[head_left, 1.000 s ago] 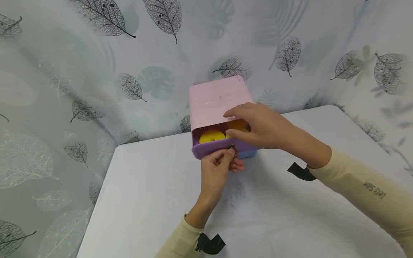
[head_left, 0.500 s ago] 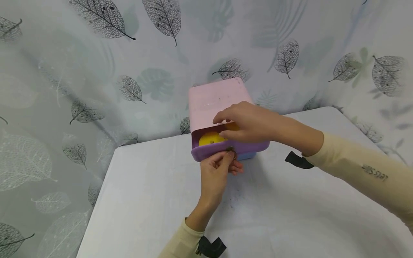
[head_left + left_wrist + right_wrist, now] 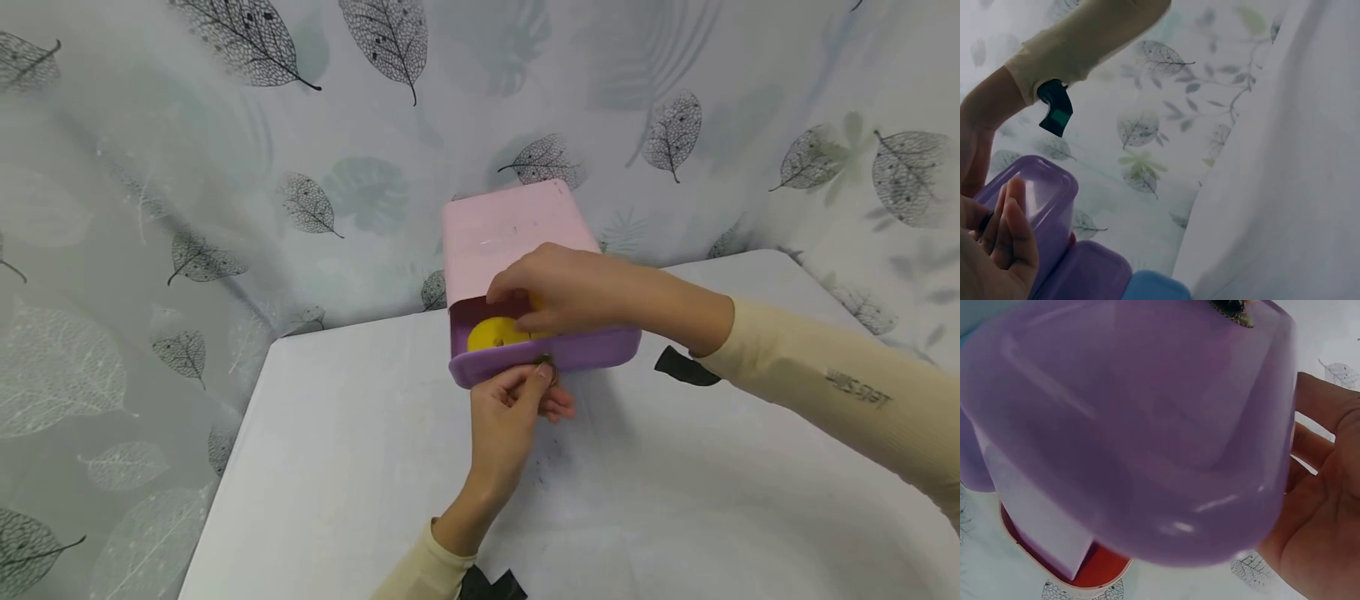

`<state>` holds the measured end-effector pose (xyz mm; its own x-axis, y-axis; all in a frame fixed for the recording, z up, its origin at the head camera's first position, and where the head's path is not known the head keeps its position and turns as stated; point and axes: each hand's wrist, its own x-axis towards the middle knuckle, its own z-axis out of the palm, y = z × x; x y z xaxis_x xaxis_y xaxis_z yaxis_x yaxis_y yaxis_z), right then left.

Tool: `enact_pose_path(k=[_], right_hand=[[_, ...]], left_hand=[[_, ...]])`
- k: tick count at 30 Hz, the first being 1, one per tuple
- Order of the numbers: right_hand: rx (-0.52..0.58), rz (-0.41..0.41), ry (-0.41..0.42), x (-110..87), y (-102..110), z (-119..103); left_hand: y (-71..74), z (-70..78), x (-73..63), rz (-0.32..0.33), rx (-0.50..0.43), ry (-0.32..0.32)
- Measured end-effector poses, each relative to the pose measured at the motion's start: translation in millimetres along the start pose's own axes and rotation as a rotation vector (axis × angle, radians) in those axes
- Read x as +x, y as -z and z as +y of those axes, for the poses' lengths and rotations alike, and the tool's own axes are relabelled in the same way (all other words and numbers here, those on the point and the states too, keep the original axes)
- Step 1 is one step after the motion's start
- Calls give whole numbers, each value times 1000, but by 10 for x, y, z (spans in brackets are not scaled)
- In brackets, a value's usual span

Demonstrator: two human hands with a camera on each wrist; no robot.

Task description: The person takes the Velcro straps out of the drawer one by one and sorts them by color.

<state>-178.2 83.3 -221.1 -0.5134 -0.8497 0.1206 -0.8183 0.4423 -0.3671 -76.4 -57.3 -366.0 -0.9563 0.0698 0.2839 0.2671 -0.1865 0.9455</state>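
In the head view, a purple drawer (image 3: 585, 350) stands pulled out of a small cabinet with a pink top (image 3: 510, 229). My left hand (image 3: 504, 425) pinches the small metal pull (image 3: 547, 364) on the drawer's front. A rounded yellow thing (image 3: 495, 333) with a small dark spot lies in the drawer, near its left end. My right hand (image 3: 573, 287) reaches over the drawer's rim, thumb and fingers apart and bent downward. More yellow shows between them. In the right wrist view, the drawer front (image 3: 1147, 437) hides the fingertips of the right hand (image 3: 1329, 487).
Below the drawer, the left wrist view shows another purple drawer (image 3: 1088, 272) and a blue one (image 3: 1157, 287). The cabinet stands on a white-covered table (image 3: 360, 450), close to a leaf-patterned backdrop (image 3: 360, 250). An orange-red interior (image 3: 1100, 569) shows in the right wrist view.
The purple drawer has come further out toward me with my left hand. My right hand has moved left and down, its fingers now lower in the drawer over the yellow things.
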Motion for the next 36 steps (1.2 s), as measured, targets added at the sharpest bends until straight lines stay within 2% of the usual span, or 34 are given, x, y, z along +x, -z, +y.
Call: enact_pose_path(k=[10, 14, 19, 29, 36], right_hand=[[-57, -196, -77, 133, -4, -72], [-100, -246, -115, 161, -27, -104], [-123, -293, -122, 206, -68, -106], [-80, -320, -95, 240, -122, -40], [-35, -309, -33, 250, -150, 19]], left_hand=[[-41, 55, -87, 4, -18, 7], [-44, 79, -106, -1, -20, 7], [-23, 85, -120, -8, -8, 14], [-29, 85, -136, -3, -6, 29], [-38, 85, -148, 1, -16, 37]])
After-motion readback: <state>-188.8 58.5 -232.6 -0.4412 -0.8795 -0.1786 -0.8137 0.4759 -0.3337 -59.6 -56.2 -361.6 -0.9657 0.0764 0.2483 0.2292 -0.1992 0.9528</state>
